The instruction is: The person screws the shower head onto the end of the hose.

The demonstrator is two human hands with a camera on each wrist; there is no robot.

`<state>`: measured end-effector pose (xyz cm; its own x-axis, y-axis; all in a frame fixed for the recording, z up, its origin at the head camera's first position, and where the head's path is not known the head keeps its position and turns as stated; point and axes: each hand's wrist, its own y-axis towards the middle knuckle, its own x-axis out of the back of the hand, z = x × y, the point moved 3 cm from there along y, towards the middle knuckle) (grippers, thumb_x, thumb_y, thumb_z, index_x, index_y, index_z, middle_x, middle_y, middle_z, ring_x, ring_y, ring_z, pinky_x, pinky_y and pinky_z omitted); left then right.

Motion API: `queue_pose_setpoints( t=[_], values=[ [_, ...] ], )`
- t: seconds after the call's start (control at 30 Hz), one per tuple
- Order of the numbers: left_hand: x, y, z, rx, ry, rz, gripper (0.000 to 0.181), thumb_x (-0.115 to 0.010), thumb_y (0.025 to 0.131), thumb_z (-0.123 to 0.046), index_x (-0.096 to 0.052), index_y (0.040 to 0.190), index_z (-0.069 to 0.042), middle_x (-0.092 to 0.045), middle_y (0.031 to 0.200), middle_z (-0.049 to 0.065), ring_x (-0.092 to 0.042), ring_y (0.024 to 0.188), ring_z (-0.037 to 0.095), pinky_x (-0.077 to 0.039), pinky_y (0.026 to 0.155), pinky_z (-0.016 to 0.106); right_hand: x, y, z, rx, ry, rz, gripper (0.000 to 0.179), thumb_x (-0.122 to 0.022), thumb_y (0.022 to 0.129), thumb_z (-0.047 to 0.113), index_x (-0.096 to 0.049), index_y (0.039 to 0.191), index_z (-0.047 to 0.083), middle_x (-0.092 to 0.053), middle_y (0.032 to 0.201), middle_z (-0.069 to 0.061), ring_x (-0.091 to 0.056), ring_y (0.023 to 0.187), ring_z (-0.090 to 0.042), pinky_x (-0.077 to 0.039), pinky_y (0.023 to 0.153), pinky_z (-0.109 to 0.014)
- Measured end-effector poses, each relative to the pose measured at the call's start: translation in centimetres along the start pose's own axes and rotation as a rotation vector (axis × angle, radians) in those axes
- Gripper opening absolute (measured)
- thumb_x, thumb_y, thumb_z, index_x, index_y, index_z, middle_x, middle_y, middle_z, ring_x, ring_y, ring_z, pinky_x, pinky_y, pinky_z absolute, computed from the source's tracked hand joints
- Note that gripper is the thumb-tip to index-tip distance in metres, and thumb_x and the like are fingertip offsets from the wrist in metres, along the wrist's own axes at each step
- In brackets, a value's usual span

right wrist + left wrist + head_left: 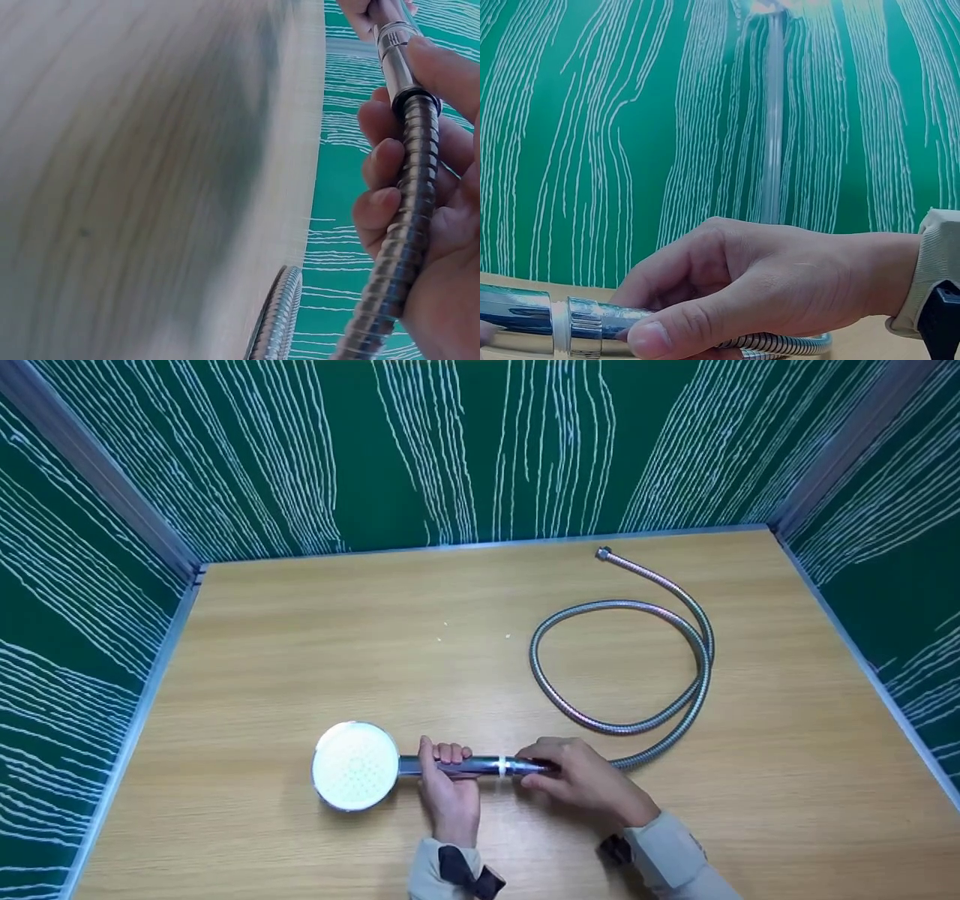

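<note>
A shower head (355, 766) with a round white face turned up and a chrome handle is held just above or on the table, left of centre. My left hand (453, 799) grips its handle from below, fingers curled over the far side. My right hand (581, 780) pinches the chrome end fitting of the shower hose (622, 604) with thumb and fingers. The fitting (397, 67) sits against the handle's end, where a white ring (559, 327) shows between the two. In the right wrist view, the ribbed hose runs down across my right palm.
The hose lies in a loop on the right of the wooden table (300, 645), its free end nut (602, 553) towards the back edge. Small white bits (508, 636) lie mid-table. Green walls (375, 450) with white streaks enclose the back and sides.
</note>
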<state>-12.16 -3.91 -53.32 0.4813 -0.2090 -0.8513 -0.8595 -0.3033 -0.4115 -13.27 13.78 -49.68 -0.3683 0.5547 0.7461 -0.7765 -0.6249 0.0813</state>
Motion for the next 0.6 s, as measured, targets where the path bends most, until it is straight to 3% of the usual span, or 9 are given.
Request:
queue_pose_setpoints(
  t=[0.33, 0.6],
  values=[
    [-0.14, -0.15, 0.05, -0.009, 0.024, 0.005, 0.039, -0.038, 0.103, -0.02, -0.038, 0.064, -0.013, -0.039, 0.057, -0.004, -0.039, 0.054, 0.01, -0.034, 0.061, 0.024, 0.33, 0.21, -0.14, -0.013, -0.01, 0.044, 0.023, -0.066, 0.09, 0.025, -0.068, 0.109, 0.013, -0.068, 0.096, 0.004, -0.057, 0.079, -0.004, -0.049, 0.072, -0.024],
    [-0.2, -0.3, 0.12, -0.002, 0.02, -0.014, 0.039, -0.039, 0.102, -0.019, -0.039, 0.064, -0.012, -0.039, 0.057, -0.003, -0.038, 0.054, 0.011, -0.036, 0.06, 0.024, 0.61, 0.37, -0.05, -0.028, -0.013, 0.071, 0.024, -0.066, 0.09, 0.025, -0.069, 0.112, 0.014, -0.063, 0.088, 0.006, -0.05, 0.071, -0.003, -0.042, 0.062, -0.018]
  ],
)
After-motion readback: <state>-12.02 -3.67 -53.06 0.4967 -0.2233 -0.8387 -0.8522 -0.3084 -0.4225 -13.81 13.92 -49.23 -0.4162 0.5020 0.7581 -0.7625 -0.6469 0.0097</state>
